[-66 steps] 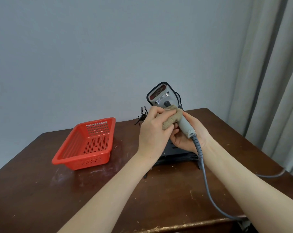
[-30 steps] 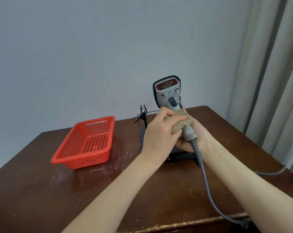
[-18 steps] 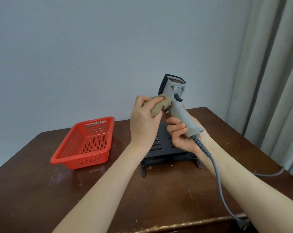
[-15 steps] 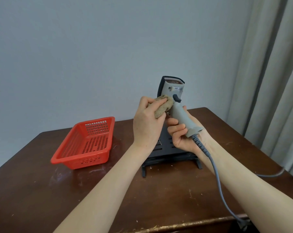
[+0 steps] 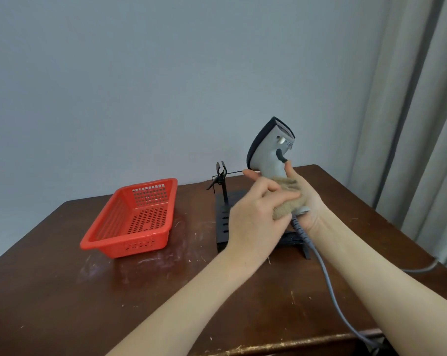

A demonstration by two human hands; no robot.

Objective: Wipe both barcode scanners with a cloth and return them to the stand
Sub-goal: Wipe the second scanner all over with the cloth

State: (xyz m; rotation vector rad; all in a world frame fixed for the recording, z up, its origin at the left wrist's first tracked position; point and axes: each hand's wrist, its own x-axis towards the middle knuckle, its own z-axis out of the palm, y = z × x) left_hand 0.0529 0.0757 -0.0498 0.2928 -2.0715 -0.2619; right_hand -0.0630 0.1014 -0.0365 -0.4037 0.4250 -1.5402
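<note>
- Nearest the camera, the grey cable (image 5: 329, 281) ran from the counter (image 5: 63, 291) edge up to the base of the handle.
- The left hand (image 5: 254, 220) had its fingers curled round the tan cloth (image 5: 290, 199), pressing it onto the lower handle.
- The right hand (image 5: 308, 202) cupped that handle from the right, thumb up beside the trigger. Its other fingers were mostly hidden, so I couldn't tell how tightly they wrapped.
- The barcode scanner (image 5: 270, 150) was held above the counter, in front of the stand. Its long axis was nearly upright, head up, and the scan face pointed up and right.
- Half a second before, the cloth was up by the trigger. Now it was down on the grip, and the head had swung rightward.
- The scanner had a light grey body, a black hood and a dark trigger.
- Behind sat the black stand (image 5: 223, 223), and to the left was the red basket (image 5: 135, 219).
</note>
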